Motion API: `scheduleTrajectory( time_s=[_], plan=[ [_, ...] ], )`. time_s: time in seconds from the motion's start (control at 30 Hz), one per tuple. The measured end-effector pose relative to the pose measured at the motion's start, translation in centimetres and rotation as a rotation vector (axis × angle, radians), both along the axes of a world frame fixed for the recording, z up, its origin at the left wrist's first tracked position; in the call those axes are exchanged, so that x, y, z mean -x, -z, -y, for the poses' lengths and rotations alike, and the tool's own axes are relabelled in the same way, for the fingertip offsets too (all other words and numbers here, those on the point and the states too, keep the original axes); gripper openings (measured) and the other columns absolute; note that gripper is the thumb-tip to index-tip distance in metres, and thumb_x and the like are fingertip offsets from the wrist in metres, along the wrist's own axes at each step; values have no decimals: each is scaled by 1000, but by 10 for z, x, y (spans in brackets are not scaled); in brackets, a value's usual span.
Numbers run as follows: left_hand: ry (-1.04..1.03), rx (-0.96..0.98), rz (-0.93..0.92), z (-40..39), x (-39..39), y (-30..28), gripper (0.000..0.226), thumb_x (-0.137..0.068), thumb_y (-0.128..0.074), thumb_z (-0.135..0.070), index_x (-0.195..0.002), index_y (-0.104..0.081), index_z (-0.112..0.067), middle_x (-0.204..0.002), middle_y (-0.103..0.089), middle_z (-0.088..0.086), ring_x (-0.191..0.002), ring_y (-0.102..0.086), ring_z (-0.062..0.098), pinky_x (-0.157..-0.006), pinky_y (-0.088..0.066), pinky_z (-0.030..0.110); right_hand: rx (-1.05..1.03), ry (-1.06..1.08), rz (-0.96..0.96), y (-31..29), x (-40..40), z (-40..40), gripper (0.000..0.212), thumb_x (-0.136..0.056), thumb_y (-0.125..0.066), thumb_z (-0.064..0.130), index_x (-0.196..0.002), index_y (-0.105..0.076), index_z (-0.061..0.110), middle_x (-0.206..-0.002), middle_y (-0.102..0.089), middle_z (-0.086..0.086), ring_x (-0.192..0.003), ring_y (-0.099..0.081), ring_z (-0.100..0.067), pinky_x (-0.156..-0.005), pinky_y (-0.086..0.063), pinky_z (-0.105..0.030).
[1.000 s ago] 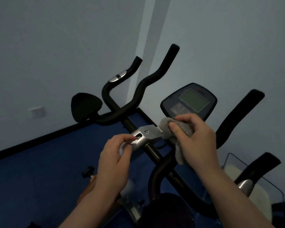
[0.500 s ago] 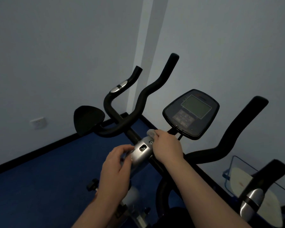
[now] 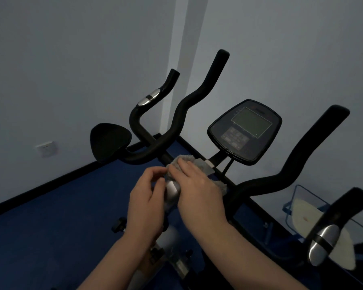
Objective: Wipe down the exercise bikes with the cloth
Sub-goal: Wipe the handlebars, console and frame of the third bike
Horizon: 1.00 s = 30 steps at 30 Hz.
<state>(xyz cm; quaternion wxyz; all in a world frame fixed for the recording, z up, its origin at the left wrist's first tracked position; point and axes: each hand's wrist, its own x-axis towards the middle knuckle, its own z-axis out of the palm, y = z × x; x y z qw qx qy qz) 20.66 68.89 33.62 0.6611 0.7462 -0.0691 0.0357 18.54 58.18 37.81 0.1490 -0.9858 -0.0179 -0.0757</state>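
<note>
An exercise bike with black handlebars and a dark console stands in front of me. A grey cloth lies over the silver clamp at the middle of the bars. My right hand presses flat on the cloth, which shows beyond my fingers and again under my palm's right side. My left hand sits just left of the clamp, fingers curled toward it, holding the silver post below.
Grey walls meet in a corner behind the bike, with a white socket low on the left wall. Blue floor spreads below. A blue wire basket with a pale object stands at the right, behind the silver-banded right grip.
My right hand slid with the cloth from below the console leftward onto the silver clamp. The cloth now spreads over the clamp's top. The view tilted down slightly.
</note>
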Motion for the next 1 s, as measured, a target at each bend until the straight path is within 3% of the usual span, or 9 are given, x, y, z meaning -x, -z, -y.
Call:
scheduleTrajectory(
  time_s=[0.2,0.33,0.47,0.6,0.67,0.73,0.83,0.93,1.0],
  plan=[
    [29,25,0,3,-3,-4,21,-93,-49,-16,-101,-64,-29,-96,-67,-14,-92,-62,-3,-73,-45,7,12,-111,-87,-7,17,9,56,-98,-38,5,-149,-27,26,-160,-17,4,-147,-8,-10,-115,-7,-20],
    [71,-11,-14,12,-4,-5,21,-93,-49,-19,-101,-64,-32,-97,-67,-14,-90,-62,-2,-73,-49,16,33,-89,-125,-4,30,13,62,-97,-36,6,-151,-18,29,-161,-10,7,-148,-3,-10,-118,-24,-31],
    [71,-21,-11,16,-6,-6,23,-93,-48,-20,-101,-63,-35,-97,-66,-17,-89,-62,-1,-73,-49,20,41,-36,-117,-10,34,19,60,-96,-42,9,-149,-25,30,-159,-19,0,-144,-23,-18,-108,-36,-34],
    [68,-30,8,17,-6,-6,24,-94,-49,-18,-100,-63,-36,-98,-66,-17,-89,-63,0,-72,-49,16,102,67,-166,-13,30,17,59,-96,-45,13,-148,-24,30,-158,-23,-1,-130,-45,-23,-97,-45,-37],
    [69,-23,11,17,-6,-6,23,-94,-49,-18,-101,-63,-35,-99,-66,-16,-92,-62,1,-75,-49,21,106,109,-152,-15,25,19,53,-94,-48,14,-142,-33,31,-149,-38,1,-116,-56,-25,-89,-48,-37],
    [63,-20,9,16,-7,-5,23,-93,-48,-19,-100,-64,-35,-100,-66,-15,-93,-61,1,-76,-47,23,73,145,-135,-18,19,24,35,-90,-50,11,-121,-48,28,-121,-58,2,-100,-62,-25,-74,-49,-33],
    [64,-15,-14,16,-8,-5,26,-92,-49,-17,-100,-64,-36,-102,-66,-15,-92,-61,1,-73,-45,22,62,217,-184,-22,5,35,16,-86,-51,6,-88,-51,22,-83,-58,1,-83,-61,-22,-61,-38,-29],
    [77,-22,-35,16,-9,-5,26,-92,-49,-17,-100,-63,-38,-102,-65,-14,-92,-60,1,-72,-46,23,104,255,-237,-19,-11,45,24,-87,-47,5,-99,-61,19,-90,-64,-5,-73,-47,-17,-59,-33,-28],
    [79,-25,-35,15,-10,-4,26,-91,-49,-17,-100,-63,-38,-102,-65,-14,-91,-59,0,-71,-44,22,131,285,-275,-16,-20,49,27,-87,-46,6,-106,-62,18,-99,-64,-7,-77,-51,-20,-60,-35,-29]
  ],
)
